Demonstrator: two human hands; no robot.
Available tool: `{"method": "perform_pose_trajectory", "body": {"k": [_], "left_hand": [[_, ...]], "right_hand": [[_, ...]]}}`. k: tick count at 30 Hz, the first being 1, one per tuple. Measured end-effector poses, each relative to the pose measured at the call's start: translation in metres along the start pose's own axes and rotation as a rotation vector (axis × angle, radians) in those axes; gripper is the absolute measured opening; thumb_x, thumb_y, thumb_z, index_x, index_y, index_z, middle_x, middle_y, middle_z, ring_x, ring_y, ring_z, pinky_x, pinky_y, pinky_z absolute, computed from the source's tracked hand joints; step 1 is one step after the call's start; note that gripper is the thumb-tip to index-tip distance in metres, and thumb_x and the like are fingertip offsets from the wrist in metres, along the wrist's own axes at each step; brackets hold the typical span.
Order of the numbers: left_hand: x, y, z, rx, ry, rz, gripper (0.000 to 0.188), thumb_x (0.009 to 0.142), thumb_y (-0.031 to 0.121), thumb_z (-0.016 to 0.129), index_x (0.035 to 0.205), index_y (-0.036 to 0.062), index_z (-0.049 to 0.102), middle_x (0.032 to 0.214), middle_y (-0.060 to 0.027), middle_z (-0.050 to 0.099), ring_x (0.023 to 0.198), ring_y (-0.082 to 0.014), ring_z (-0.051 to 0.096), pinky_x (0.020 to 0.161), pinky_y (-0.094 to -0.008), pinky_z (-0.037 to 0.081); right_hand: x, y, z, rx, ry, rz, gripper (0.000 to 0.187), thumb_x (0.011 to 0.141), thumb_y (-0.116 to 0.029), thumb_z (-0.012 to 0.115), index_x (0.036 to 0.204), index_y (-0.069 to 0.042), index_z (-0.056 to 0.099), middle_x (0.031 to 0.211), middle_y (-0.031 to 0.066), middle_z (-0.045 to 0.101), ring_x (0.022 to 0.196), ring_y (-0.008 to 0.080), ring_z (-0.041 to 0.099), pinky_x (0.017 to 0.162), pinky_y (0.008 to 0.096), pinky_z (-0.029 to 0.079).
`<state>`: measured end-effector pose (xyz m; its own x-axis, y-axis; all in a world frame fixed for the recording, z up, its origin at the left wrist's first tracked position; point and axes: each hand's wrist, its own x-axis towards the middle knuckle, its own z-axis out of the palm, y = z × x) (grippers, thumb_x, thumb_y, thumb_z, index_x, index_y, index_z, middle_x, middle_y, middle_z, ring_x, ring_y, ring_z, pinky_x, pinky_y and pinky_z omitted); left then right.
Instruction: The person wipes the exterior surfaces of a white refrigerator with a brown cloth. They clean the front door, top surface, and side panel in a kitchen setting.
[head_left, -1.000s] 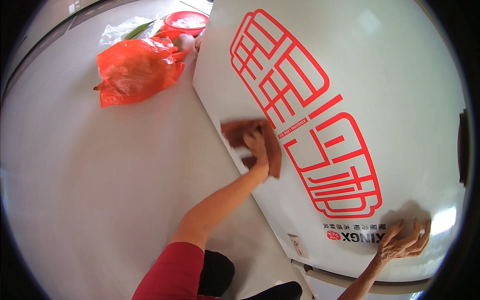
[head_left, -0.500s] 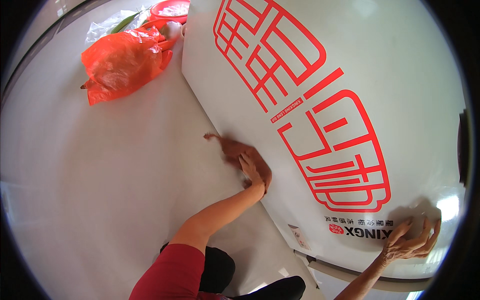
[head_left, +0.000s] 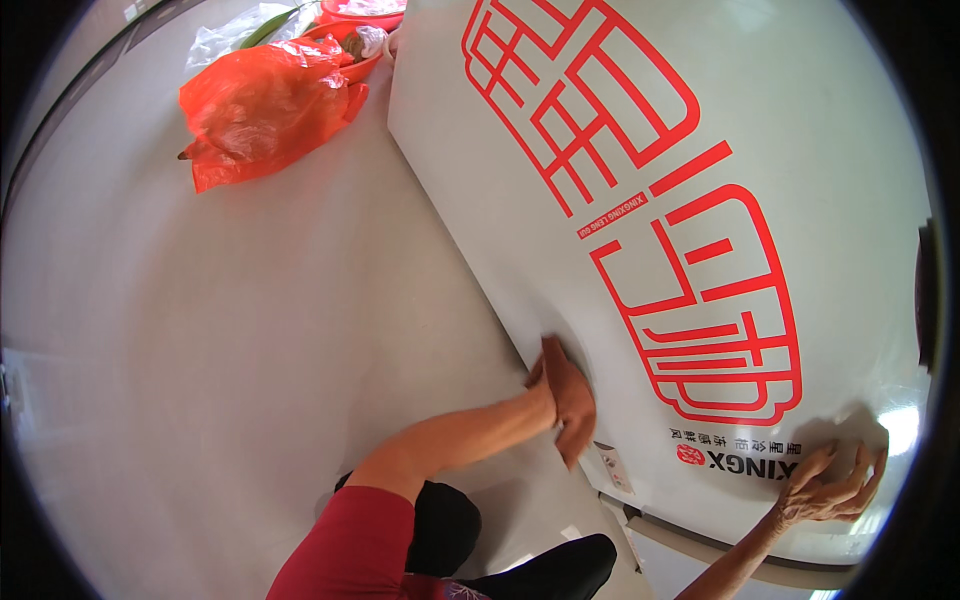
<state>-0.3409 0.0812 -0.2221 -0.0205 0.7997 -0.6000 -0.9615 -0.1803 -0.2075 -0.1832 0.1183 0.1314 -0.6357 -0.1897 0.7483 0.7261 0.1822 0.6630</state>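
A brown cloth [head_left: 574, 392] is wrapped about my left hand [head_left: 546, 404], which presses it against the lower edge of a white chest freezer [head_left: 450, 150]. The fingers lie hidden behind the cloth, whose ends stick out above and below the hand. On the freezer's surface, near the right rim, my right hand [head_left: 832, 488] rests with bent, spread fingers and holds nothing. Large red line characters [head_left: 725, 290] mark the white panel between the far end and that hand. Beside the cloth a small label [head_left: 614, 468] is stuck low on the panel.
An orange plastic bag [head_left: 270, 110] lies on the pale floor [head_left: 250, 330] at the far left. Behind it are a clear bag [head_left: 222, 42] and a red basin [head_left: 365, 8]. My bent knees [head_left: 550, 570] in black are close to the freezer.
My left hand has slid the cloth nearer and rightward along the freezer's lower edge. My right hand keeps its place on the panel. The whole view has shifted slightly.
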Motion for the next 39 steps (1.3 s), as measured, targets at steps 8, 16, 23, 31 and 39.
{"method": "perform_pose_trajectory", "body": {"k": [8, 16, 23, 31, 39], "left_hand": [[-0.007, 0.202, 0.115, 0.653, 0.218, 0.8, 0.078, 0.087, 0.063, 0.041, 0.143, 0.0102, 0.027, 0.145, -0.0093, 0.029, 0.129, -0.032, 0.034, 0.105, -0.0466, 0.032], [-0.106, 0.169, 0.218, 1.149, -0.211, 1.473, 0.066, 0.092, 0.042, 0.042, 0.143, 0.0058, 0.023, 0.153, -0.0203, 0.003, 0.141, -0.0416, -0.008, 0.107, -0.0608, -0.003], [-0.145, 0.101, 0.219, 1.65, -0.967, 1.479, 0.024, 0.081, 0.032, 0.063, 0.088, 0.009, 0.062, 0.095, -0.0138, 0.057, 0.1, -0.0319, 0.052, 0.086, -0.0513, 0.039], [-0.139, 0.145, 0.296, 1.889, -0.43, 2.414, 0.046, 0.082, 0.03, 0.055, 0.117, 0.001, 0.053, 0.103, -0.0161, 0.061, 0.096, -0.032, 0.058, 0.079, -0.0473, 0.046], [-0.166, 0.198, 0.364, 1.581, -0.075, 1.391, 0.062, 0.099, 0.035, 0.037, 0.146, -0.001, 0.019, 0.15, -0.0198, 0.023, 0.138, -0.0286, 0.025, 0.112, -0.037, 0.022]], "right_hand": [[0.001, -0.006, -0.006, -0.017, -0.022, 0.018, 0.037, 0.089, -0.033, 0.055, 0.12, -0.013, 0.057, 0.13, 0.0086, 0.053, 0.118, 0.021, 0.045, 0.097, 0.0395, 0.029], [0.003, -0.009, -0.007, 0.032, -0.041, 0.056, 0.034, 0.088, -0.025, 0.055, 0.118, -0.009, 0.056, 0.132, 0.0136, 0.05, 0.12, 0.0254, 0.045, 0.095, 0.0368, 0.032], [0.007, -0.016, -0.008, 0.063, -0.04, 0.089, 0.038, 0.085, -0.023, 0.054, 0.12, -0.008, 0.052, 0.135, 0.0162, 0.045, 0.123, 0.0313, 0.042, 0.098, 0.0405, 0.032], [0.013, -0.017, -0.016, 0.05, -0.101, 0.222, 0.049, 0.094, -0.039, 0.042, 0.131, -0.008, 0.048, 0.14, 0.025, 0.036, 0.128, 0.0446, 0.035, 0.102, 0.051, 0.027], [0.029, -0.013, -0.031, 0.216, -0.174, 0.284, 0.043, 0.08, -0.014, 0.057, 0.121, -0.005, 0.053, 0.134, 0.0275, 0.038, 0.122, 0.0459, 0.035, 0.098, 0.0533, 0.031]]}}
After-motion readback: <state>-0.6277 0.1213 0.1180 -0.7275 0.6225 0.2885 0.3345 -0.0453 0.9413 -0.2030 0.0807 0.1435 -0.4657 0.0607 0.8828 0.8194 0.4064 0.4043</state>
